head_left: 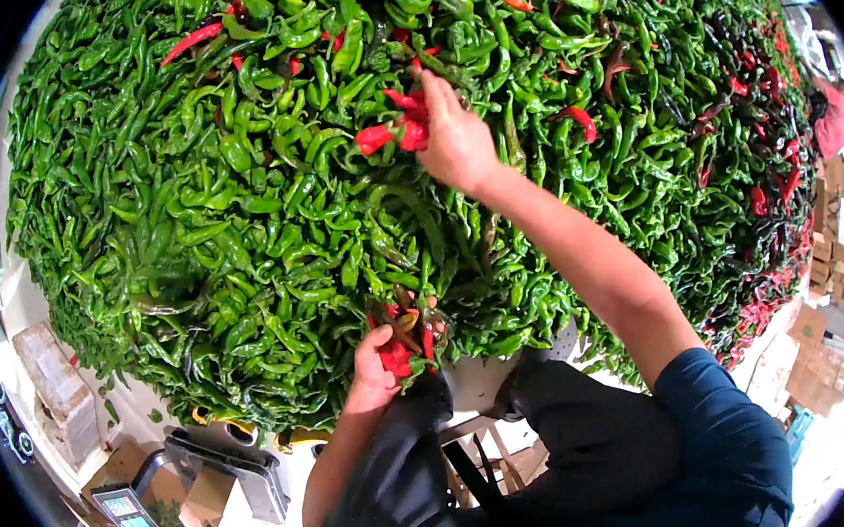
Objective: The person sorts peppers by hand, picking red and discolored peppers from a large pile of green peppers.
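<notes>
A huge heap of green chili peppers (237, 209) spreads out before me, with red ones scattered through it. My right hand (456, 140) reaches over the middle of the heap, its fingers closed around several red chili peppers (376, 139) that stick out to the left. Close to my knees, at the heap's near edge, my left hand (374, 361) is wrapped around a bunch of red and dark brownish peppers (403, 337). Part of that bunch is hidden by the fingers. A single red pepper (580, 123) lies on the heap right of my right hand.
Darker and red peppers (775, 172) cover the heap's right side. At lower left are a scale display (126, 512), cardboard boxes (212, 503) and a white foam box (57, 391). More cardboard boxes (819, 374) stand at right. A person in a pink top (833, 117) is at far right.
</notes>
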Demonstrator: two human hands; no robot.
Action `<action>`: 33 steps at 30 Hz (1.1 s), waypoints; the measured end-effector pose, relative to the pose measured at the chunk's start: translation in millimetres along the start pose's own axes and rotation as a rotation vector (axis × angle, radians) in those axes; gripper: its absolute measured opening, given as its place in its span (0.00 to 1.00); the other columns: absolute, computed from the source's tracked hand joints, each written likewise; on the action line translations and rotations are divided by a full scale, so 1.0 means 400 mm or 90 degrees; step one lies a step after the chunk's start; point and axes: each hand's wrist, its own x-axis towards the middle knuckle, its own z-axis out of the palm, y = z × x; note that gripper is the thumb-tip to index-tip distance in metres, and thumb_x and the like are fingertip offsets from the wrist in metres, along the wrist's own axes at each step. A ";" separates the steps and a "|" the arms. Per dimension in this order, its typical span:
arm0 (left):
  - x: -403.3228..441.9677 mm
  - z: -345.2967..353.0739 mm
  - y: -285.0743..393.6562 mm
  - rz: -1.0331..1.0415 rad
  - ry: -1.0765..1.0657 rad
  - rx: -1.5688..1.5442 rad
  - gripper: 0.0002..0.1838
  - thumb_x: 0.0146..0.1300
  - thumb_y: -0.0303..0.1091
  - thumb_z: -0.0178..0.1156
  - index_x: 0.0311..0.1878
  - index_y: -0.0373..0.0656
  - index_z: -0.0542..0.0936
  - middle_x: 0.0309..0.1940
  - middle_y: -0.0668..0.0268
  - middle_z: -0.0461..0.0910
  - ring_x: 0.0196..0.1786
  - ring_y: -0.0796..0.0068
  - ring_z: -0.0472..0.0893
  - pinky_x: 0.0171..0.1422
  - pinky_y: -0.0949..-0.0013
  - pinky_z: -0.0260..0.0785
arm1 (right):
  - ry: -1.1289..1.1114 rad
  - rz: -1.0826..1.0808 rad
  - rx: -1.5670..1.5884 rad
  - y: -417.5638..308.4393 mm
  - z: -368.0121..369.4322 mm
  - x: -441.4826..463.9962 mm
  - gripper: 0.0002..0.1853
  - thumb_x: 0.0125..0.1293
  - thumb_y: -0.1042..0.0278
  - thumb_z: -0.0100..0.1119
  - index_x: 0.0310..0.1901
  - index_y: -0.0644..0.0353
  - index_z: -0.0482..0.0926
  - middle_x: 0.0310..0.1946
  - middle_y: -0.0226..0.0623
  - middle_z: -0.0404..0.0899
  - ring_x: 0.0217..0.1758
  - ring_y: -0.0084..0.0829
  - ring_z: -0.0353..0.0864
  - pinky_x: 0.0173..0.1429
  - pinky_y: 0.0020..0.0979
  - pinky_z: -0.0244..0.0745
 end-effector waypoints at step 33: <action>-0.013 -0.016 0.014 0.007 0.014 -0.013 0.35 0.56 0.46 0.63 0.67 0.44 0.70 0.65 0.47 0.71 0.57 0.47 0.78 0.64 0.47 0.70 | 0.058 0.152 0.093 0.055 0.065 -0.093 0.42 0.52 0.64 0.73 0.65 0.65 0.61 0.54 0.55 0.77 0.52 0.53 0.81 0.55 0.44 0.77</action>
